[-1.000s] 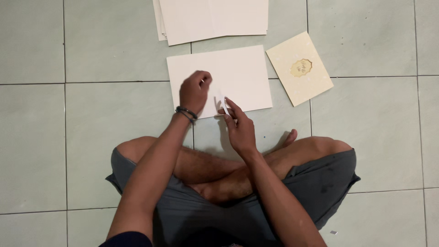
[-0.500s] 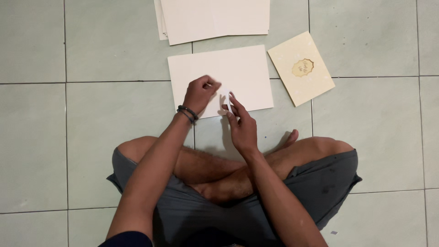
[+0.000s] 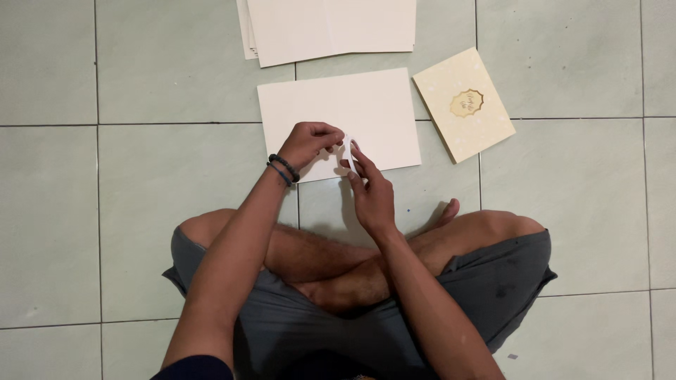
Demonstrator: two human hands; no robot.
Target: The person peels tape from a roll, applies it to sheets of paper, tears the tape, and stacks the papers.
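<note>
I sit cross-legged on a tiled floor. My left hand (image 3: 310,141), with dark bands on the wrist, pinches one end of a small white strip (image 3: 348,150). My right hand (image 3: 369,188) holds the other end between thumb and fingers. Both hands hover over the near edge of a white sheet (image 3: 336,105) lying flat on the floor. What the strip is made of I cannot tell.
A stack of white sheets (image 3: 331,28) lies farther away at the top. A cream card with an ornate emblem (image 3: 464,104) rests tilted to the right of the single sheet. My crossed legs (image 3: 338,260) are just below the hands.
My left hand has shifted slightly right and closed in on the strip. The right hand has stayed almost in place, its fingers now meeting the left.
</note>
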